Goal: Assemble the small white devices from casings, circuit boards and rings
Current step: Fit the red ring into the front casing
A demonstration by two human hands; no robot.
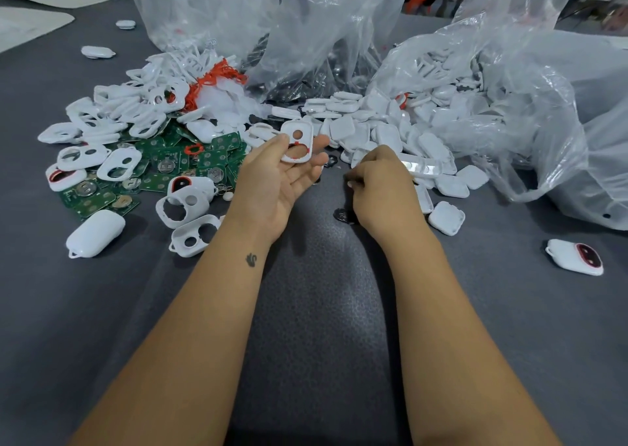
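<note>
- Between thumb and fingers of the left hand (272, 173): a white front casing (297, 141) with two round openings, pinched at its edges, palm turned up. A red ring (295, 156) appears to line the larger, nearer opening; whether it is fully seated cannot be told.
- Long axis of the held casing: running away from the person, small opening at the far end, large opening toward the palm.
- Just to the right of that grip: the right hand (380, 183), knuckles up, fingers curled down toward the table (323, 275). What the fingertips hold, if anything, is hidden beneath the hand; a small dark part (342, 215) lies on the table at its near edge.
- Left of the held casing, beyond the left wrist: a heap of green circuit boards (170, 166) with round metal contacts, overlain by more open front casings (119, 163).
- Farther left and beyond: a tangle of red rings (210, 80) among white frames.
- Right of the right hand: flat white back covers (445, 217) spilling from a clear plastic bag (509, 105).
- Judgement: the step in hand is probably fitting an inner part into the held casing. The boards lie on the left hand's side, yet that hand is occupied; the right hand, though free-looking, would have to cross over the left forearm to reach them, whereas the back covers lie directly beside it.
</note>
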